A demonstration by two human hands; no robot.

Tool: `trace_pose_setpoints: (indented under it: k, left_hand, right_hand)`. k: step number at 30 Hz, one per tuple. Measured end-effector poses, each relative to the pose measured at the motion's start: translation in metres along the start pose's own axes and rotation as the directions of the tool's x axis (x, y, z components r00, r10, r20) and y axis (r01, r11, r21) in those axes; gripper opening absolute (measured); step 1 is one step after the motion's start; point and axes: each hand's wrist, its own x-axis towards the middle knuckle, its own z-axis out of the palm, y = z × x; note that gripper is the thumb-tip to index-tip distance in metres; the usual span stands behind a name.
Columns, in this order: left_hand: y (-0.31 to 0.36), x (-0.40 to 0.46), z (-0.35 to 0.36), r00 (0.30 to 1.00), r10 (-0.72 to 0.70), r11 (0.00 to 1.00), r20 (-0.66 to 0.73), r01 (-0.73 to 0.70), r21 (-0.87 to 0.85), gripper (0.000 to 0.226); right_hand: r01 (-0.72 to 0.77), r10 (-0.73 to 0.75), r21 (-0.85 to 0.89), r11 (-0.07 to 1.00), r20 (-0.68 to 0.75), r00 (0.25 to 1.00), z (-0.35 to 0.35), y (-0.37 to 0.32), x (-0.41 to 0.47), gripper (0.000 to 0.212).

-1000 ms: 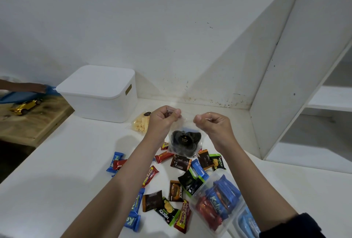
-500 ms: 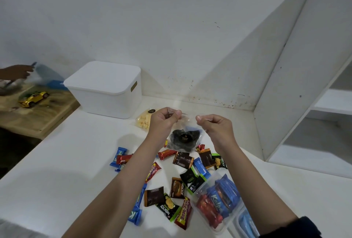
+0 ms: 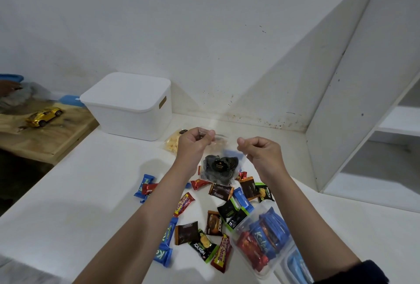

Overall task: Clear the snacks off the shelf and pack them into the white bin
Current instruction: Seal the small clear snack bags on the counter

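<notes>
Above the middle of the white counter (image 3: 68,192), both hands held up a clear bag (image 3: 219,166) of dark snacks by its top edge. The left hand (image 3: 193,141) pinched the bag's left top corner between thumb and curled fingers; the right hand (image 3: 259,149) pinched the right top corner the same way. The bag hung between them, its dark contents gathered at the bottom, clear of the counter.

Under and around the bag, small wrapped snacks (image 3: 205,227) lay scattered loose across the counter's centre, in blue, red, brown, black and green wrappers. Toward the near right edge stood a clear tub (image 3: 261,240) packed with blue and red bars, and just beside it, at the very edge of view, a second tub (image 3: 293,265) with blue packs.

At the back left corner of the counter, against the wall, sat the white bin (image 3: 129,106) with its lid on. A bag of pale chips (image 3: 172,142) lay just in front of the bin's right end, partly hidden by the left hand.

Along the right side rose the white shelf (image 3: 363,124). Off the counter's left edge, a gold toy car (image 3: 44,115) rested on a wooden board (image 3: 45,138).
</notes>
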Motion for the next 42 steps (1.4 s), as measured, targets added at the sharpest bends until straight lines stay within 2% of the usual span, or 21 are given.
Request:
trace_pose_setpoints:
  k: [4, 10, 12, 14, 16, 18, 21, 27, 29, 33, 38, 42]
  left_hand:
    - [0.001, 0.0, -0.003, 1.0, -0.025, 0.999, -0.008, 0.025, -0.023, 0.014]
    - [-0.003, -0.001, -0.005, 0.995, -0.031, 1.0, 0.093, 0.031, -0.001, 0.017]
    - [-0.003, -0.002, -0.003, 0.995, -0.002, 1.0, 0.101, 0.001, 0.011, 0.02]
    - [-0.003, -0.004, -0.001, 0.992, 0.031, 0.999, 0.121, -0.033, 0.013, 0.023]
    - [-0.003, -0.006, 0.002, 0.985, 0.061, 0.996, 0.163, -0.07, 0.05, 0.026]
    - [-0.003, -0.006, 0.005, 0.977, 0.077, 0.993, 0.199, -0.093, 0.072, 0.024]
    - [-0.003, -0.004, 0.007, 0.972, 0.086, 0.992, 0.217, -0.104, 0.07, 0.019]
    - [-0.004, -0.002, 0.008, 0.966, 0.083, 0.993, 0.245, -0.101, 0.063, 0.016]
    - [-0.007, -0.002, 0.007, 0.955, 0.077, 0.994, 0.285, -0.096, 0.052, 0.014]
    - [-0.015, 0.002, 0.004, 0.934, 0.048, 0.995, 0.353, -0.077, 0.068, 0.006]
    - [-0.018, 0.004, 0.008, 0.957, 0.089, 0.976, 0.277, -0.139, 0.166, 0.008]
    - [-0.018, 0.004, 0.01, 0.959, 0.114, 0.973, 0.259, -0.161, 0.165, 0.012]
  right_hand:
    - [0.023, -0.021, -0.057, 0.998, 0.033, 0.999, -0.004, 0.0, 0.0, 0.019]
    - [0.106, -0.105, -0.172, 0.979, 0.012, 0.994, -0.009, -0.002, 0.002, 0.013]
    - [0.204, -0.211, -0.375, 0.904, 0.024, 0.977, -0.012, -0.004, 0.003, 0.01]
    - [0.304, -0.308, -0.583, 0.753, 0.097, 0.947, -0.011, -0.009, 0.001, 0.021]
    - [0.358, -0.311, -0.679, 0.641, 0.197, 0.93, -0.006, -0.019, -0.001, 0.028]
    - [0.391, -0.284, -0.728, 0.563, 0.274, 0.919, 0.001, -0.025, -0.003, 0.018]
    - [0.399, -0.277, -0.734, 0.549, 0.291, 0.916, 0.007, -0.029, -0.002, 0.004]
    - [0.432, -0.29, -0.799, 0.419, 0.333, 0.897, 0.011, -0.025, 0.0, 0.006]
    - [0.43, -0.304, -0.798, 0.423, 0.322, 0.896, 0.009, -0.024, 0.0, 0.006]
    - [0.407, -0.252, -0.742, 0.533, 0.32, 0.913, 0.005, -0.021, 0.0, 0.006]
    - [0.369, -0.207, -0.655, 0.66, 0.314, 0.927, 0.001, -0.013, -0.001, 0.005]
    - [0.377, -0.143, -0.674, 0.636, 0.377, 0.915, -0.003, -0.017, 0.002, 0.007]
